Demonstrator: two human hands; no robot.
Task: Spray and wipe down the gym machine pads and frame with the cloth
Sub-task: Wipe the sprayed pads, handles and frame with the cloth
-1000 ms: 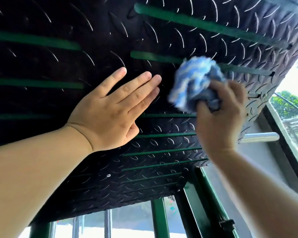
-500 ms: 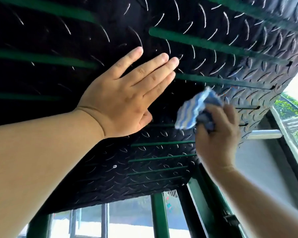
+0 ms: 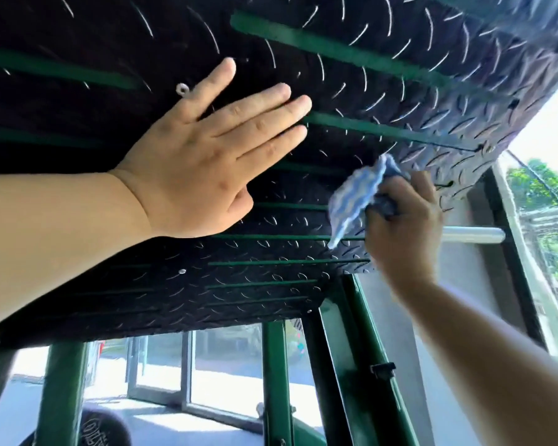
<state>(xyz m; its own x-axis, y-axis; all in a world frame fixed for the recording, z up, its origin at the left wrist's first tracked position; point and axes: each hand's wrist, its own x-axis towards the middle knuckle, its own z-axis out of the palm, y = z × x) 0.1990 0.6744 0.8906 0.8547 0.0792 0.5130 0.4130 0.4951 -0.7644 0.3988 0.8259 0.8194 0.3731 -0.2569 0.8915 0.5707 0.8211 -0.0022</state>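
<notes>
Lays the left fingers (image 3: pixel 258 101) straight and slightly spread, flat on the black diamond tread plate (image 3: pixel 351 88) overhead, left hand (image 3: pixel 187 175) well left of the cloth. Curls the right fingers (image 3: pixel 414 188) round one bunched cloth (image 3: pixel 355 197), blue-and-white and waffle-textured, right hand (image 3: pixel 403 226) holding it up against the plate's right part. Long green strips (image 3: pixel 335 49) across the plate; one round chrome bar (image 3: pixel 474 235) just right of that hand; green painted frame posts (image 3: pixel 276 381) below. White lettering on a round black pad (image 3: pixel 103 429), near left, too blurred to read.
</notes>
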